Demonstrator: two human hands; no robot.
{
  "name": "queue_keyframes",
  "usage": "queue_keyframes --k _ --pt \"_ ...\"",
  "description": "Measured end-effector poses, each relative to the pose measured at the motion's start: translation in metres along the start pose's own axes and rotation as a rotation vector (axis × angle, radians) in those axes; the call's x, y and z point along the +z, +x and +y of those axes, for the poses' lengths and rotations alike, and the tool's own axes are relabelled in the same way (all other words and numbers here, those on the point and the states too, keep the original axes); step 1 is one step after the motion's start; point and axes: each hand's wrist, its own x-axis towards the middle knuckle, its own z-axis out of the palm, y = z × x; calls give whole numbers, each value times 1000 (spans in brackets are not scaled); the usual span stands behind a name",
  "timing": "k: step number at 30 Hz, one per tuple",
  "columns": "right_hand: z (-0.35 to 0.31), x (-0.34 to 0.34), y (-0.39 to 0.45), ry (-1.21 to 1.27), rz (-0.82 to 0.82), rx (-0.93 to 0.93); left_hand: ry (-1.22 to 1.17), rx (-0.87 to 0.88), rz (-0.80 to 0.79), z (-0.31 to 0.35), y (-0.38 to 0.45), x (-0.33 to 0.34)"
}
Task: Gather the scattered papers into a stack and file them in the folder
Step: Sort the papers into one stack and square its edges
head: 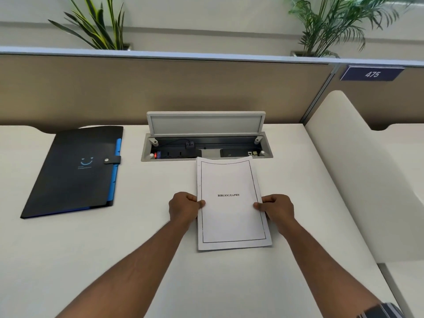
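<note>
Gripping the stack of papers point(231, 203) by its two long edges, the left hand point(184, 206) and the right hand point(276, 207) each pinch it with a thumb on the top sheet and fingers curled at the side. Holding it evenly on both sides looks meant to square the sheets and keep them from sliding apart. The stack sits right of the middle of the white desk point(91, 260), its far edge lifted and bowing a little over the near rim of the cable box point(206, 145). Only one sheet shows, a bordered page reading "BIBLIOGRAPHY"; how many lie under it I cannot tell. No loose sheet shows elsewhere on the desk, so the gathering appears done and the filing is left.

One black folder point(73, 173) lies flat at the far left, well apart from the stack, its snap strap fastened and blue tabs showing along its right edge. It will likely need unsnapping before anything goes in.

Beyond it, the cable box stands with its lid raised. A tan partition point(160, 88) backs the desk, bearing one sign marked 475 point(372, 74), and two plants point(98, 26) rise behind it.
</note>
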Motion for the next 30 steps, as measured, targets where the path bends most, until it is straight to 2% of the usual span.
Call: queue_keyframes --k 5,9,13,30 --pt "-2 -5 1 -10 16 -4 56 46 41 -5 8 -6" --pt "-7 -7 -2 -25 76 -92 3 59 78 1 14 -11" --pt "-22 0 -6 -38 -20 -175 -132 43 -36 8 13 -6" --pt "-38 6 -18 -128 -24 -188 -53 13 -176 18 -3 -6"
